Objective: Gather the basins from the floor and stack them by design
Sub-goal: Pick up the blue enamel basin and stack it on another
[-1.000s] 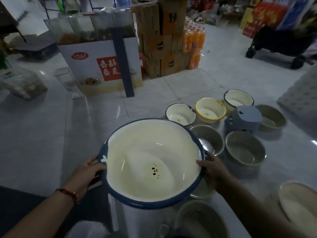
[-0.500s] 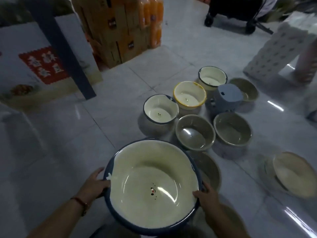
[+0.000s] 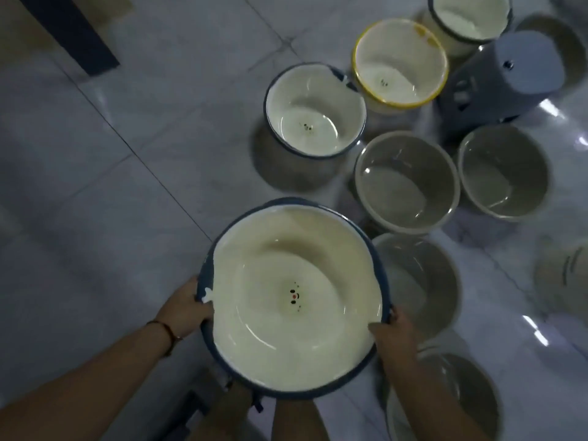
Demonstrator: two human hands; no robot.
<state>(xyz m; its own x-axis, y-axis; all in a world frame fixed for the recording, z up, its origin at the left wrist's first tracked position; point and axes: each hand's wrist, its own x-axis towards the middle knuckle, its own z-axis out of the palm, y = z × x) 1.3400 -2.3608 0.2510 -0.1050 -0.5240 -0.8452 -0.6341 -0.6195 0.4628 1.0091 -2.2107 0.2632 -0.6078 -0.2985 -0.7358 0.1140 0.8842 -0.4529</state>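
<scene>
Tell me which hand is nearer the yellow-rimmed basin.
Right. The right hand grips the big basin's right rim, below the yellow-rimmed basin; the left hand grips the opposite rim, farther away.

Free: bare tiled floor [image 3: 111, 202] at left | Obstacles: clustered basins [image 3: 407, 183] and overturned blue stool [image 3: 509, 78] at right, packed close together

Below you lay the glossy grey tiled floor [image 3: 133, 198]. On it stood a blue-rimmed basin [image 3: 315, 111], a yellow-rimmed basin [image 3: 400, 63], two grey basins [image 3: 405, 181] [image 3: 504, 173] side by side, and an overturned blue stool [image 3: 506, 78].
</scene>
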